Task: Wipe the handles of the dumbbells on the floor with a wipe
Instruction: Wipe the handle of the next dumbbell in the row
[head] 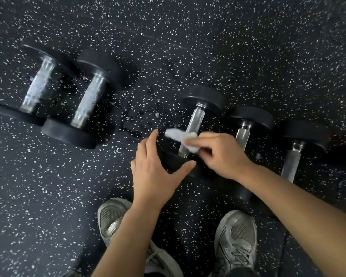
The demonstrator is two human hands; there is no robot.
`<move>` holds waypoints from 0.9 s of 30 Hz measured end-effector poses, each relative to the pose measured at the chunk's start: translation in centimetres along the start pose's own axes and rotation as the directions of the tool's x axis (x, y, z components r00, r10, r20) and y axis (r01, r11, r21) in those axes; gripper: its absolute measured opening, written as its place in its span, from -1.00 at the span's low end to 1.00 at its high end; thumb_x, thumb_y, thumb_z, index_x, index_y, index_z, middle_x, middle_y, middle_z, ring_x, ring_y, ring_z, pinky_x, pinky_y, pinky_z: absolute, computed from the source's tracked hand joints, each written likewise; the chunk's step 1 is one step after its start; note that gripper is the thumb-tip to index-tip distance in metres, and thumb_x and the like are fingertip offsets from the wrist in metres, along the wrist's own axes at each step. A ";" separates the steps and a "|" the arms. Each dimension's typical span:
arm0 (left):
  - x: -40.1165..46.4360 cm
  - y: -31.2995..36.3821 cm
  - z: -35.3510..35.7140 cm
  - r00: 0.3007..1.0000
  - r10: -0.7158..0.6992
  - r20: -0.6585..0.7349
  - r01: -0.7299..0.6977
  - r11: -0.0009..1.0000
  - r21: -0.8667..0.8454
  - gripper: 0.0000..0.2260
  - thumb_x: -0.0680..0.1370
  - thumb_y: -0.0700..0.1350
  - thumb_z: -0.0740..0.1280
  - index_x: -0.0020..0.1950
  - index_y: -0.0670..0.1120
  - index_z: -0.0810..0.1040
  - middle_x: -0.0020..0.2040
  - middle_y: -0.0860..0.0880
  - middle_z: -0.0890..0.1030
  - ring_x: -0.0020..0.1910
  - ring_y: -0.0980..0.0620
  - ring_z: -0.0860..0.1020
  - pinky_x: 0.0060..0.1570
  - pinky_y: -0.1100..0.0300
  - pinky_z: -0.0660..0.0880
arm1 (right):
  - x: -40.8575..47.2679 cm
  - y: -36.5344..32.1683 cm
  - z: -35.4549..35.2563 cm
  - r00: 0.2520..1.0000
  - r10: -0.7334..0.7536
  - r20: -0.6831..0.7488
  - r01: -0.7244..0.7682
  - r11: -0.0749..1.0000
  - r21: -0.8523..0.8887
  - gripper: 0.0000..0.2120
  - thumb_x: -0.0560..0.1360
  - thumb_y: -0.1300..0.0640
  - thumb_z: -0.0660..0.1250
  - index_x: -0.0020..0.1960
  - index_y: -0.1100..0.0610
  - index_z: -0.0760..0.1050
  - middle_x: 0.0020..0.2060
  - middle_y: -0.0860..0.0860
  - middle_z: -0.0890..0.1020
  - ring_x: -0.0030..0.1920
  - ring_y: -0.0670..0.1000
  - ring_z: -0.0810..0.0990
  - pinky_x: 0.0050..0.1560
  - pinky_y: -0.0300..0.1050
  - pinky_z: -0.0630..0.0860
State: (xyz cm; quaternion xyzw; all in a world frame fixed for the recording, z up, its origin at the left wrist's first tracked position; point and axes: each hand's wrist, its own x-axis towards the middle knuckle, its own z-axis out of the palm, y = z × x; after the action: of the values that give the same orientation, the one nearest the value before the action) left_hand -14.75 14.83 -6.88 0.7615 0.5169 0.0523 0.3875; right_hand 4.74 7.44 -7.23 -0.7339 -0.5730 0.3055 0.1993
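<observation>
The right hand [218, 154] is pinching a crumpled white wipe [180, 136] against the shiny handle [192, 130] of the middle dumbbell [204, 98]. Beside that dumbbell, the left hand [154, 168] is lying spread open, holding nothing.

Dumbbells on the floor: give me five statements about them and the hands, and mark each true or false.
1. Five dumbbells lie on the floor. True.
2. The right hand holds the wipe. True.
3. The wipe sits on the leftmost dumbbell. False: it is on the middle dumbbell, at its handle.
4. The left hand grips a handle. False: it is open, thumb against the middle dumbbell's near end.
5. The wipe is white. True.
</observation>
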 end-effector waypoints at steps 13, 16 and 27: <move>1.3 0.0 -4.0 0.990 0.073 -0.118 -0.061 0.992 0.107 -0.11 0.47 0.51 0.22 0.63 0.02 0.13 0.50 0.02 0.36 0.49 0.00 0.35 0.48 -0.07 0.29 | 4.5 -3.7 -0.5 0.997 -0.003 -0.072 0.022 0.962 0.273 -0.60 0.57 0.25 0.39 0.31 -0.12 0.62 -0.28 -0.29 0.52 -0.34 -0.08 0.43 -0.26 -0.22 0.42; 2.7 -0.4 -6.3 0.978 0.144 -0.150 -0.115 0.976 0.185 -0.16 0.52 0.46 0.24 0.62 -0.01 0.17 0.48 -0.02 0.40 0.44 -0.04 0.40 0.44 -0.08 0.32 | 5.8 -4.7 -0.1 0.996 -0.009 -0.083 0.033 0.958 0.285 -0.59 0.57 0.24 0.39 0.31 -0.15 0.62 -0.24 -0.31 0.55 -0.35 -0.05 0.43 -0.27 -0.20 0.42; 6.7 -7.8 -15.1 0.923 0.048 -0.381 0.111 0.916 0.385 -0.47 0.65 0.12 0.28 0.55 -0.07 0.31 0.42 -0.16 0.43 0.41 -0.19 0.36 0.40 -0.19 0.27 | 7.9 -7.5 3.8 0.990 0.032 -0.138 0.017 0.940 0.342 -0.67 0.61 0.15 0.37 0.31 -0.15 0.62 -0.15 -0.21 0.64 -0.47 -0.06 0.37 -0.48 -0.22 0.29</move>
State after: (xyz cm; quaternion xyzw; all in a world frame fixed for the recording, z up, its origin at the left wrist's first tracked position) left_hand -24.74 29.73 -3.54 0.7908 0.5946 0.0867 0.1164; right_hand -1.96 16.80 -6.95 -0.7102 -0.4927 0.3485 0.3625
